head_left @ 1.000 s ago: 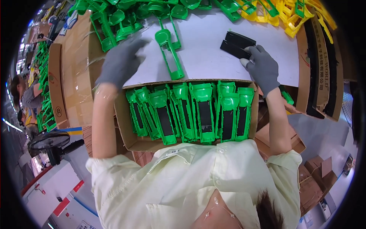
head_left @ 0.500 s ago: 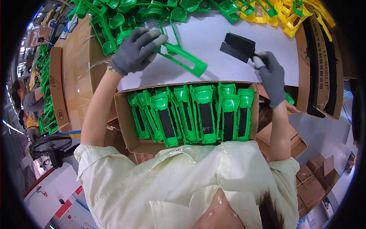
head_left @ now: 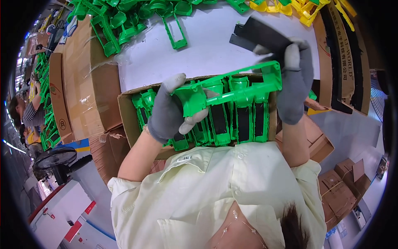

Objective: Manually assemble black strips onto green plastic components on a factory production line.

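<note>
My left hand (head_left: pixel 171 108), in a grey glove, grips the round end of a green plastic frame (head_left: pixel 232 89) held level over an open cardboard box (head_left: pixel 129 118). My right hand (head_left: pixel 293 79), also gloved, holds the frame's far end and pinches a flat black pad (head_left: pixel 262 34) above it. The box under the frame is packed with upright green frames with black pads (head_left: pixel 244 124).
A white table top (head_left: pixel 207 45) carries a loose green frame (head_left: pixel 174 31) and a pile of green parts (head_left: pixel 124 20) at the back left; yellow parts (head_left: pixel 306 8) lie at the back right. Cardboard boxes (head_left: pixel 78 83) stand left and right. A person (head_left: pixel 25 114) sits far left by a fan (head_left: pixel 54 159).
My left hand has brought the green frame from the table back over the box. My right hand has met it, taking its far end while still holding the black pad.
</note>
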Demonstrator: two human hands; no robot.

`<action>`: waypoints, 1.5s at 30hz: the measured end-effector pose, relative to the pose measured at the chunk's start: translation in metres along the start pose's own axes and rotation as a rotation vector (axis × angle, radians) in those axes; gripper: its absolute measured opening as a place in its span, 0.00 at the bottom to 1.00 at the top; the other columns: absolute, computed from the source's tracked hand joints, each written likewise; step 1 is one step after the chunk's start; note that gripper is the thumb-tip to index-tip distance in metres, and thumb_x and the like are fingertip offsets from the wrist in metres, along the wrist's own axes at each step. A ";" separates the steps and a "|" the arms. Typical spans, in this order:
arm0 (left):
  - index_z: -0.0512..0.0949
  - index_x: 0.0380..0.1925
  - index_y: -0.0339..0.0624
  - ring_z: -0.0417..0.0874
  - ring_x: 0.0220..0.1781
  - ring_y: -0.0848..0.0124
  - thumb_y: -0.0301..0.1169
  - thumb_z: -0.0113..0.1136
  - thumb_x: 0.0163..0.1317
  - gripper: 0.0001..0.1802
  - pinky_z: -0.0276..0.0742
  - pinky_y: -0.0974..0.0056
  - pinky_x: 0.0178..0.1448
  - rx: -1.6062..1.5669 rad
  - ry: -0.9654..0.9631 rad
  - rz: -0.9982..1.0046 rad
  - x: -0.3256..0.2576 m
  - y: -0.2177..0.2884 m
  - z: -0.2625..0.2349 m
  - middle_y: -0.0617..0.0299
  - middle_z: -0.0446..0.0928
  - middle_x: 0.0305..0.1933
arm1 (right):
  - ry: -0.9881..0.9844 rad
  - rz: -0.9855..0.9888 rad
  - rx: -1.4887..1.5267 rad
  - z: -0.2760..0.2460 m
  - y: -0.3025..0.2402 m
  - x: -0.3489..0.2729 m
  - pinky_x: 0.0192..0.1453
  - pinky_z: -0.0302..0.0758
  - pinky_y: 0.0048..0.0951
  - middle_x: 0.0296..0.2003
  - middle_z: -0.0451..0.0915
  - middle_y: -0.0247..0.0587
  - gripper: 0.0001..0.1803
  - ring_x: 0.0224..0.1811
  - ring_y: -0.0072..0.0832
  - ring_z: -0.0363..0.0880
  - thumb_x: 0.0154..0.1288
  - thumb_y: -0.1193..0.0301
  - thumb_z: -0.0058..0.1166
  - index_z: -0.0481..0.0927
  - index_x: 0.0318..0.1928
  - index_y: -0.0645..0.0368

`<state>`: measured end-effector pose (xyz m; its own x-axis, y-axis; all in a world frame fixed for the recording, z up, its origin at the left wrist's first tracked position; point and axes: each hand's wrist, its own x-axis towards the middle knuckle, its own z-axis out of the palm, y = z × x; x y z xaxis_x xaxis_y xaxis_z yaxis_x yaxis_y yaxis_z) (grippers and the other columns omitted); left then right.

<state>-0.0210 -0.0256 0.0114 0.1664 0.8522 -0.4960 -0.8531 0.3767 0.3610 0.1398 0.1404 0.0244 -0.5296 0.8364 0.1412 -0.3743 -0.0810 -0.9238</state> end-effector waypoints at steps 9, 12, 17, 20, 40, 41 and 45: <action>0.68 0.53 0.34 0.75 0.18 0.73 0.69 0.36 0.57 0.46 0.67 0.76 0.19 0.399 0.381 0.400 0.008 -0.025 0.000 0.47 0.78 0.32 | 0.190 0.150 -0.412 -0.037 0.042 -0.011 0.29 0.72 0.17 0.29 0.74 0.34 0.08 0.25 0.16 0.73 0.68 0.69 0.46 0.71 0.44 0.60; 0.67 0.54 0.33 0.78 0.30 0.68 0.59 0.50 0.59 0.38 0.70 0.76 0.23 0.456 0.329 0.532 0.008 -0.026 0.001 0.48 0.74 0.49 | 0.226 0.119 -0.526 -0.042 0.042 -0.016 0.32 0.71 0.17 0.29 0.73 0.32 0.07 0.27 0.15 0.72 0.67 0.72 0.45 0.72 0.44 0.60; 0.69 0.54 0.34 0.80 0.31 0.66 0.45 0.58 0.60 0.30 0.76 0.74 0.27 0.493 0.210 0.603 0.007 -0.029 0.004 0.49 0.76 0.45 | 0.234 0.343 -0.631 -0.036 0.035 -0.018 0.33 0.69 0.16 0.30 0.72 0.32 0.09 0.28 0.15 0.70 0.65 0.77 0.42 0.73 0.44 0.61; 0.72 0.50 0.32 0.81 0.33 0.66 0.29 0.57 0.60 0.19 0.77 0.73 0.29 0.507 0.323 0.376 0.010 -0.029 0.006 0.51 0.78 0.43 | 0.238 0.173 -0.727 -0.051 0.041 -0.019 0.29 0.68 0.15 0.28 0.73 0.31 0.08 0.25 0.14 0.69 0.65 0.77 0.43 0.73 0.43 0.60; 0.72 0.49 0.27 0.84 0.35 0.61 0.21 0.54 0.59 0.17 0.84 0.66 0.35 0.291 0.291 0.365 0.018 -0.035 0.000 0.48 0.78 0.38 | -0.225 0.237 -0.709 -0.013 0.004 -0.045 0.19 0.59 0.16 0.16 0.68 0.29 0.08 0.16 0.11 0.62 0.66 0.72 0.46 0.73 0.40 0.63; 0.73 0.49 0.28 0.84 0.35 0.61 0.21 0.55 0.59 0.16 0.83 0.66 0.35 0.294 0.339 0.358 0.019 -0.037 0.002 0.48 0.78 0.38 | -0.225 0.239 -0.710 -0.013 0.004 -0.045 0.19 0.59 0.16 0.16 0.68 0.29 0.08 0.16 0.11 0.62 0.66 0.72 0.46 0.73 0.40 0.63; 0.74 0.47 0.29 0.84 0.34 0.63 0.21 0.57 0.58 0.15 0.82 0.68 0.33 0.351 0.460 0.353 0.022 -0.041 0.013 0.49 0.78 0.38 | -0.298 0.225 -0.831 -0.024 0.017 -0.039 0.19 0.59 0.17 0.16 0.68 0.28 0.08 0.16 0.12 0.62 0.64 0.72 0.50 0.72 0.40 0.63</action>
<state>0.0238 -0.0176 -0.0035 -0.3866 0.7335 -0.5590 -0.5938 0.2658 0.7594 0.1727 0.1192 -0.0054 -0.7415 0.6644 -0.0935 0.3696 0.2882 -0.8834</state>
